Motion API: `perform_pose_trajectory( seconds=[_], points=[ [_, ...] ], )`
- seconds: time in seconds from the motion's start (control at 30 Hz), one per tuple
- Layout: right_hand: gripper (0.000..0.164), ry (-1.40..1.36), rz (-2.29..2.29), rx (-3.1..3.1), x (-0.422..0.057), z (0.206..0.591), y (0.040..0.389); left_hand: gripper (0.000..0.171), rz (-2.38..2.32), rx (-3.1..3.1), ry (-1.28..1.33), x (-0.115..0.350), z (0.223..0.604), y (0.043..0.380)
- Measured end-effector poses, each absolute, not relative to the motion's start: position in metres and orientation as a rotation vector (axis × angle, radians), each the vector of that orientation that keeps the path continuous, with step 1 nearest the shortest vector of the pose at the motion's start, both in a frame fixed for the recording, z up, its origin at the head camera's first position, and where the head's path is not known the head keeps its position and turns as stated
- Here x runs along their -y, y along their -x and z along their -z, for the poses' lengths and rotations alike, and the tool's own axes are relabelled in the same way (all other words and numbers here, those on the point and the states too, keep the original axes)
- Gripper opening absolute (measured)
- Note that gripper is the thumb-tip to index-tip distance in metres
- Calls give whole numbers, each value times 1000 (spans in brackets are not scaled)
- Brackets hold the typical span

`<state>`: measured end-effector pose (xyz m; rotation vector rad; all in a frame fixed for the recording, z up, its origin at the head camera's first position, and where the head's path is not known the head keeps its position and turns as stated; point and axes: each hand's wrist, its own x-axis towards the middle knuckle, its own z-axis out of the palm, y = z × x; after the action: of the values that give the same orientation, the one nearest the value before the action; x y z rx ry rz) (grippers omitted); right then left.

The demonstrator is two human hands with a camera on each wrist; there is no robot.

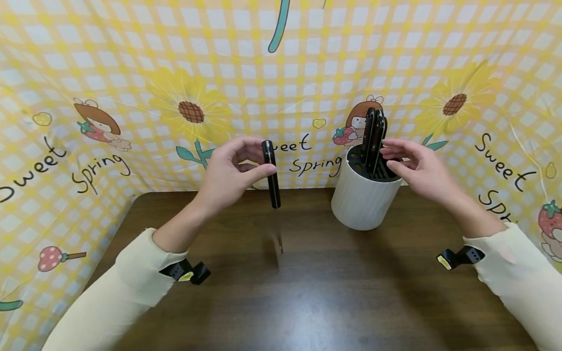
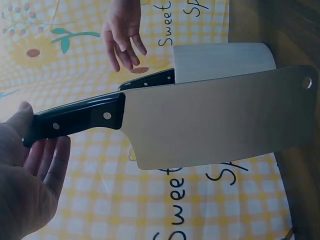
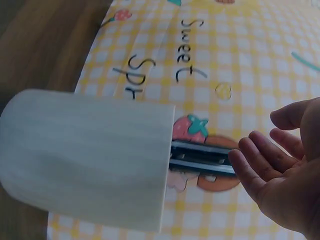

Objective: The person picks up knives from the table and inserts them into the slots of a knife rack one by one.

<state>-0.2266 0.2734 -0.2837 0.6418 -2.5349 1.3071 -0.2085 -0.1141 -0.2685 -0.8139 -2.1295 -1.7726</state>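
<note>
My left hand (image 1: 230,170) pinches the black riveted handle of a cleaver (image 2: 215,120) between thumb and fingers. The cleaver hangs blade down over the table; in the head view its blade shows nearly edge-on, while the left wrist view has the broad side with a hole at the far corner. To the right stands a white round knife block (image 1: 366,202) with a black slotted top. Black knife handles (image 1: 373,139) stick up from its slots, their blades hidden inside. Beside these handles is my right hand (image 1: 419,168), fingers loosely bent and holding nothing.
The dark wooden table (image 1: 307,292) runs back to a yellow checked cloth (image 1: 246,73) hanging behind and at both sides. The knife block stands near the table's back edge, close to that cloth. A small black camera (image 1: 186,272) is strapped at each cuff.
</note>
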Motion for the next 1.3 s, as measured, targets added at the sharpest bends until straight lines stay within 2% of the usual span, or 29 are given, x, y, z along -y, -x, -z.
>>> perform_pose_trajectory(
  seconds=[0.3,0.7,1.0,1.3],
  points=[
    [40,-759,-1467,2423,-245,280,214,46,1729,2170,840,95,252,211],
    [37,-873,-1632,2306,-207,282,207,41,1701,2189,916,63,245,219],
    [42,-952,-1669,2232,-183,290,208,41,1648,2176,935,48,245,223],
    [36,-916,-1704,2145,-170,294,206,38,1676,2148,971,31,244,223]
  ],
)
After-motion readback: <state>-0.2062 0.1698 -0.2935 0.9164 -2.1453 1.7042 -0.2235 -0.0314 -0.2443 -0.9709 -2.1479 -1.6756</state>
